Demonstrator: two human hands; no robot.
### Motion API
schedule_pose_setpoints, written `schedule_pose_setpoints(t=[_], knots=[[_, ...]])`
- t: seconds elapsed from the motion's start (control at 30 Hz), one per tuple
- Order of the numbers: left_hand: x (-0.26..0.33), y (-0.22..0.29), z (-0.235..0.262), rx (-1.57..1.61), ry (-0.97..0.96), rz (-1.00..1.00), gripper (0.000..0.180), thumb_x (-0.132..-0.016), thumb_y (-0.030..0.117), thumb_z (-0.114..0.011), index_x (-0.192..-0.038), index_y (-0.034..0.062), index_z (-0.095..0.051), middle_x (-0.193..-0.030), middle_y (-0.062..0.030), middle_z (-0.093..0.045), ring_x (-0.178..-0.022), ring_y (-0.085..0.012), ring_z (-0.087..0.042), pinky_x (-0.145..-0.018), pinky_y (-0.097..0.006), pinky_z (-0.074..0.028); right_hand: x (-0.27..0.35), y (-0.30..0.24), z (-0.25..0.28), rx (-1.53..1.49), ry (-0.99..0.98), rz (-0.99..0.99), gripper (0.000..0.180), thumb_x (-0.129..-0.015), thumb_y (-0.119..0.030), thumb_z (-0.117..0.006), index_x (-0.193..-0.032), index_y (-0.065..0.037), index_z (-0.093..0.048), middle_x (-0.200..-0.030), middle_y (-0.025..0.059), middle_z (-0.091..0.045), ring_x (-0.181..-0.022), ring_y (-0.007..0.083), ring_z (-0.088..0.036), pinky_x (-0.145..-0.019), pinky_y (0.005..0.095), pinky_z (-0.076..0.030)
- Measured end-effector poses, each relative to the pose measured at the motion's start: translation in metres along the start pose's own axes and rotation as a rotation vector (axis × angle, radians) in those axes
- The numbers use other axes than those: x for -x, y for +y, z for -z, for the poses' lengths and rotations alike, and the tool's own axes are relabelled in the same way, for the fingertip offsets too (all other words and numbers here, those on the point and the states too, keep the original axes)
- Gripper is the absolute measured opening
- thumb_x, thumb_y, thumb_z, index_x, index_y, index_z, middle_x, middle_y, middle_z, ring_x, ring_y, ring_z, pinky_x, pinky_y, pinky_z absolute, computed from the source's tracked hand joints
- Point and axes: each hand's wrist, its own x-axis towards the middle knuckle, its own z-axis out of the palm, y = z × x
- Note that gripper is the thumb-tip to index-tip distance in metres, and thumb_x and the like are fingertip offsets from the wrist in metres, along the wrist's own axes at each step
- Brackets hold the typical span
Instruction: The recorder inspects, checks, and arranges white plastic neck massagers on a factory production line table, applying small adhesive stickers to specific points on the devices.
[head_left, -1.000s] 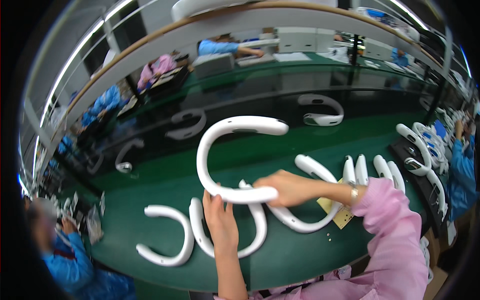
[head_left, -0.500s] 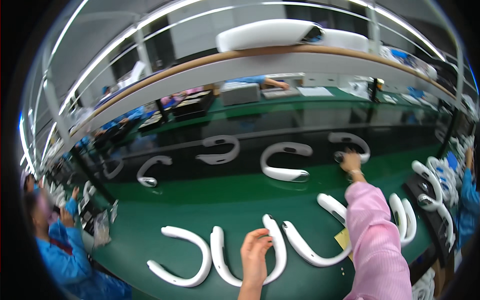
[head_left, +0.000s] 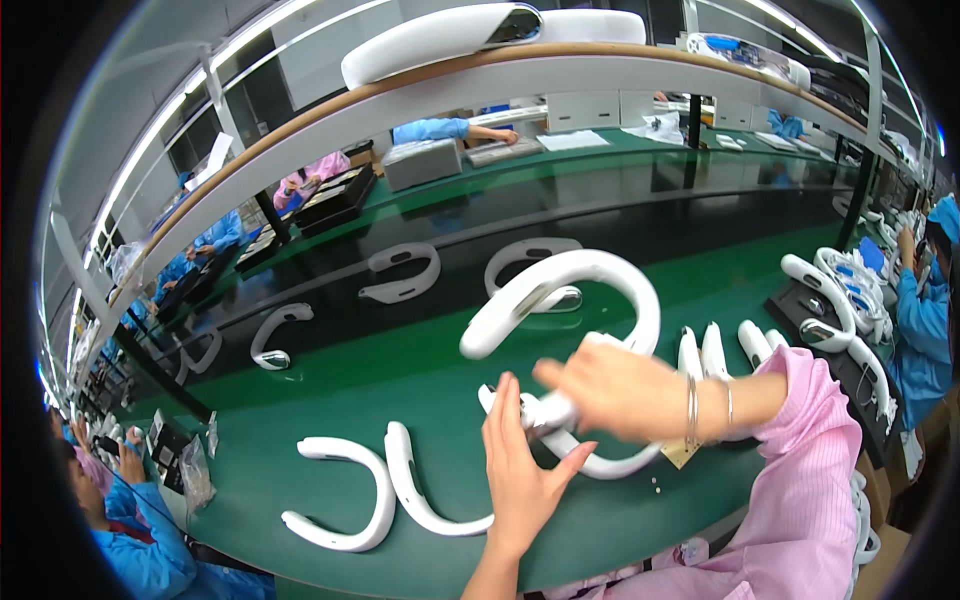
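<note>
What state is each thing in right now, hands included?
Right hand: blurred, closed on the held white device.
Left hand: open, fingers extended, by that device's lower end.
Held white device: raised off the table, curved end up.
Leftmost table device: lying down, opening leftward.
Device beside it: lying down, partly hidden by left hand.
Yellow card: on table, partly covered.

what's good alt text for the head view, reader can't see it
A person's right hand holds a white curved band over a green tabletop, with the left hand open close beside it. Similar white bands lie on the surface.
</note>
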Motion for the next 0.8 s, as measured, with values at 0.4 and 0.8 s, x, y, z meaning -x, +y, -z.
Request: schedule_pose_setpoints(t=[0.4,0.8], knots=[[0.053,-0.008,0.066,1.321,0.506,0.908,0.045,-0.089,0.046,-0.049,-0.103,0.004,-0.055,-0.088,-0.009,-0.059,-0.072,-0.0173,-0.057,-0.051,-0.025,-0.048,0.085,-0.015,-0.064,-1.109,0.622,-0.564,0.108,-0.063,-0.054,-0.074,-0.139,-0.002,-0.019,-0.141,0.0157,-0.026,-0.133,0.0279,-0.025,-0.108,0.0409,-0.02],[0.051,0.0,0.055,1.277,-0.152,0.618,0.052,-0.094,0.035,-0.036,-0.126,-0.0064,-0.036,-0.112,-0.0235,-0.053,-0.087,-0.0326,-0.063,-0.072,-0.041,-0.054,0.104,-0.059,-0.077,-1.95,0.371,-0.78,0.045,-0.078,-0.018,-0.06,-0.114,0.002,-0.042,-0.068,0.009,-0.053,-0.051,0.0159,-0.052,-0.046,0.0284,-0.042]])
